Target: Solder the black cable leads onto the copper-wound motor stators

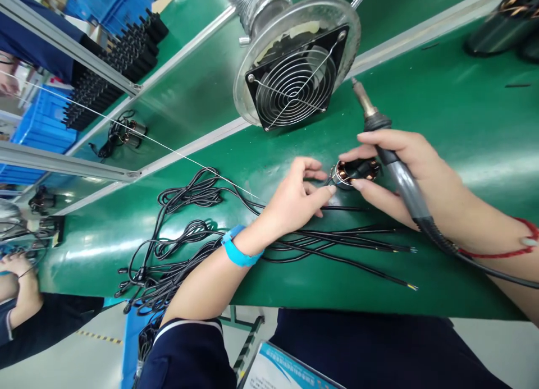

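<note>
My right hand (415,181) holds a soldering iron (400,181) between thumb and palm, its tip pointing up and away from the work. The thumb and fingertips of that same hand steady a small motor stator (357,173) with copper windings, lying on the green bench. At the stator's left end, my left hand (297,192) is closed on a black cable where its thin wires meet the windings; the exact joint is partly hidden by the fingers. Several black power cables (337,243) with stripped ends lie beneath my left wrist, their coils (189,195) to the left.
A fume extractor fan (295,91) stands behind the hands. A thin pale wire (177,151) stretches from the upper left toward my left hand. More stators (501,27) sit at the back right. Metal frame bars (67,164), blue crates (42,119) and another person's hand (17,264) are at left.
</note>
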The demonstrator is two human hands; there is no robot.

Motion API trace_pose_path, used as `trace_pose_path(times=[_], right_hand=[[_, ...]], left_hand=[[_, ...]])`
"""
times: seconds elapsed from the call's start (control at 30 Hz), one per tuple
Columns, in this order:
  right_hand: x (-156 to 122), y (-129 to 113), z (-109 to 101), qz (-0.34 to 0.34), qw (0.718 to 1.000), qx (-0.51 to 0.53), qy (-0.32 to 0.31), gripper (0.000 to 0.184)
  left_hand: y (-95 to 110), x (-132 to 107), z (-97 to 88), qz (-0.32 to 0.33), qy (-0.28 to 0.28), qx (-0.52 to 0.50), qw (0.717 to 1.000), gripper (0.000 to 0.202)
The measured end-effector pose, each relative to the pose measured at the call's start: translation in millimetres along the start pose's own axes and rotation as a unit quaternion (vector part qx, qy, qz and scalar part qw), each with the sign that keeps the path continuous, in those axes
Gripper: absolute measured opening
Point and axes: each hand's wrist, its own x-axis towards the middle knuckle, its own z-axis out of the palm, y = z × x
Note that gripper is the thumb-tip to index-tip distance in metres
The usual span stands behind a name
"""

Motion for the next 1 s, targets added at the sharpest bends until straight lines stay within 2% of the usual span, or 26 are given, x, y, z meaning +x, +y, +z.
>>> trace_pose_path(times=[0.07,0.13,0.27,0.33,0.5,0.67,0.87,1.0], right_hand=[[0.6,3.3,0.6,-0.01,1.0,-0.012,-0.026,0.056],[2.1,4.1,0.5,-0.028,0.998,-0.038,-0.03,0.053],[4.5,-0.1,-2.0,-0.042,0.996,-0.078,-0.026,0.048],[3.7,-2.4,-3.4,-0.042,0.996,-0.079,-0.032,0.048],[-0.1,-4.9,-3.4,-0.049,0.994,-0.092,-0.036,0.046],[-0.2,-8.6,-0.7,-0.047,0.995,-0.079,-0.03,0.044],[-0.6,-8.7,0.6,-0.04,0.997,-0.071,-0.017,0.05],[-0.4,-9.1,0.8,-0.049,0.996,-0.077,-0.003,0.044]], left_hand=[[6.3,2.1,-6.3,-0.075,-0.067,-0.014,0.995,0.015],[11.3,4.4,-11.2,-0.108,-0.093,-0.037,0.989,0.023],[12.8,8.0,-15.6,-0.104,-0.003,-0.097,0.99,0.023],[11.3,8.3,-15.8,-0.097,0.012,-0.109,0.989,0.019],[11.6,5.7,-10.4,-0.07,0.018,-0.14,0.987,0.019],[16.4,4.3,-2.7,-0.082,0.022,-0.127,0.988,0.019],[18.2,3.0,-6.5,-0.099,-0.023,-0.095,0.99,0.03],[13.6,3.5,-8.5,-0.076,-0.046,-0.116,0.989,0.022]])
